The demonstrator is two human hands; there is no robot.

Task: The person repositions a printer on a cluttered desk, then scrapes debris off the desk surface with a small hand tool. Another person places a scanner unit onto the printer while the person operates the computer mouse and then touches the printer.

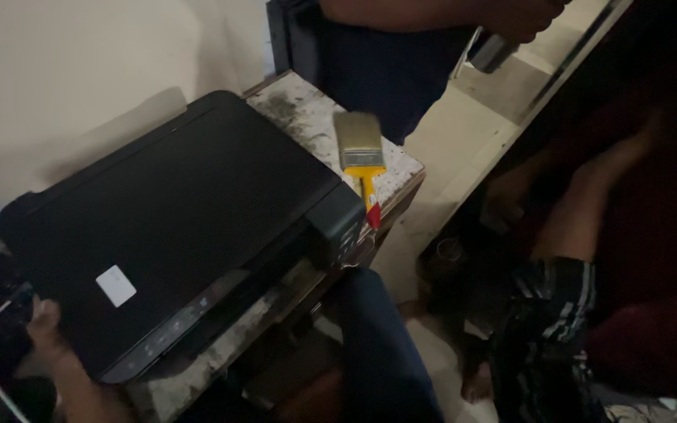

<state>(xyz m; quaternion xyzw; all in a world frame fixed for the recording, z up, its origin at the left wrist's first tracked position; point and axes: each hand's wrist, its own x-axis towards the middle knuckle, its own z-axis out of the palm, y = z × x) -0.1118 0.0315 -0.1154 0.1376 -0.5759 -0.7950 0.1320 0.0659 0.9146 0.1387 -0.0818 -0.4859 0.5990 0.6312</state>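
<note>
Left hand (45, 325) grips the near-left corner of the black printer (174, 227) on the stained counter (307, 110). Right hand is out of view. A yellow-handled paintbrush (360, 157) lies just beside the printer.

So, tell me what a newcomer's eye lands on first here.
The big black printer fills the left half, sitting on a stained table. A yellow-handled brush lies on the table by the printer's right end. The left hand grips the printer's near-left corner; another person's bare legs show at right.
</note>
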